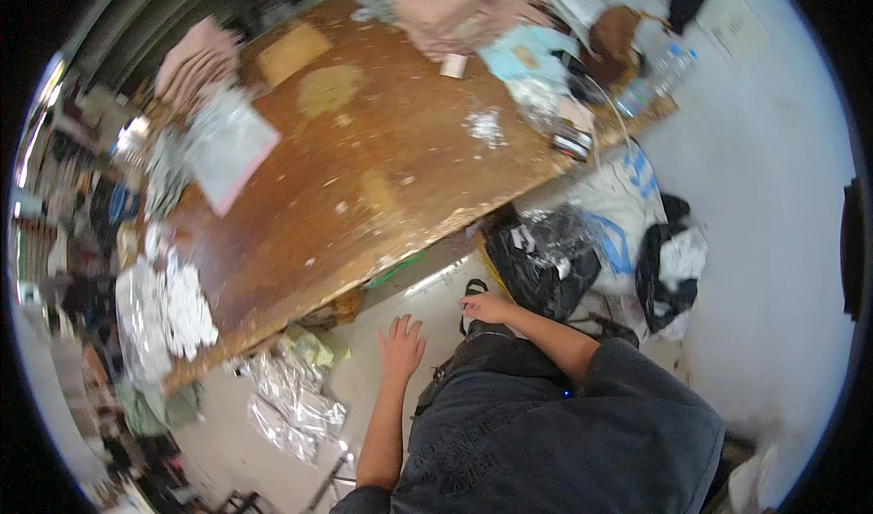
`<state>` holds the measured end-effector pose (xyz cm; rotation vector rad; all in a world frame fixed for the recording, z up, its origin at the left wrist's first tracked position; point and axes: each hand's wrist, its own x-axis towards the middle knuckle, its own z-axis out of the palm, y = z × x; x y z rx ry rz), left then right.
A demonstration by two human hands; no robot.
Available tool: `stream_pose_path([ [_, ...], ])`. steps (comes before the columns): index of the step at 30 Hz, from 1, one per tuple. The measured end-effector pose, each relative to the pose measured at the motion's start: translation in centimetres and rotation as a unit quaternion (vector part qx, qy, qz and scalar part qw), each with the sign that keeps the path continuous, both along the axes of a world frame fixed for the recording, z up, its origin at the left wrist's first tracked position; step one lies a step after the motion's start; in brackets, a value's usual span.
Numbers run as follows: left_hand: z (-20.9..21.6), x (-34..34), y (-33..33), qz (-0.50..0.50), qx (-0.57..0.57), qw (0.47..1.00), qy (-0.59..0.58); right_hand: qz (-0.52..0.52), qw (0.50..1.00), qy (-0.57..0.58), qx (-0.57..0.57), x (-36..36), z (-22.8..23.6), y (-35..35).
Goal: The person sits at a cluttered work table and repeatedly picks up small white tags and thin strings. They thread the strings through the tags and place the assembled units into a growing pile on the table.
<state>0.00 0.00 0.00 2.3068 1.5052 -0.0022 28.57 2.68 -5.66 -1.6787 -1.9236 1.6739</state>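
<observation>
My left hand hangs in the air in front of the near table edge. Its fingers are spread and hold nothing. My right hand is in front of my body, its fingers pointing left and slightly bent. Nothing shows in it, though blur softens the fingertips. Neither hand touches the worn brown wooden table. A black plastic bag on the floor is the thing nearest my right hand. Crumpled clear plastic packaging lies on the floor to the left of my left hand.
Folded pink cloth is piled at the table's far side, with more pink fabric at left. A clear plastic bag and white scraps lie on the left part. Bottles stand at the right end, by a white wall.
</observation>
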Motion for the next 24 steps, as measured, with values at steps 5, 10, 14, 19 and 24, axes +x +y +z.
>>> stream_pose_path([
  [5,1.6,2.6,5.8,-0.155,0.015,0.988,0.005,-0.088,0.99,-0.108,-0.022,1.4,-3.0,-5.2],
  [10,0.3,11.4,13.2,-0.275,0.055,0.96,-0.001,-0.336,0.937,-0.093,-0.036,7.3,-4.7,-11.0],
  [14,-0.5,15.2,18.3,-0.324,0.1,0.941,0.008,-0.447,0.868,-0.204,-0.07,9.5,-8.1,-19.4],
  [19,-1.6,16.6,20.0,-0.394,0.155,0.905,0.033,-0.606,0.631,-0.456,-0.165,16.8,-12.3,-29.2],
  [24,-2.3,17.0,19.8,-0.404,0.191,0.893,0.047,-0.786,0.48,-0.304,-0.246,20.5,-18.3,-38.0],
])
